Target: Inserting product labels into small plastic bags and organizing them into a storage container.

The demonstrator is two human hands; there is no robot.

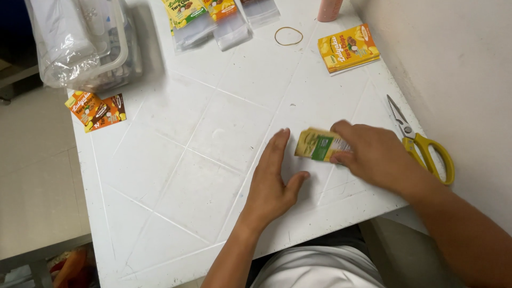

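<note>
My right hand (376, 157) fingers pinch a yellow-green label card (319, 145), lifted a bit off the white desk (213, 133). Left hand (272, 178) lies flat w/ fingers spread, holding nothing, just left of the card. Looks like I'm mid-step squaring the card. Scissors (421, 141) sit right of my right hand, near the desk edge & wall; open room is leftward.

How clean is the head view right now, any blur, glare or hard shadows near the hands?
Head view: the right hand and the yellow-green card in its grip are smeared by motion blur; the left hand, flat on the white table, is sharper. Light is soft and even, shadows faint, no strong glare. The scissors read clearly.
</note>
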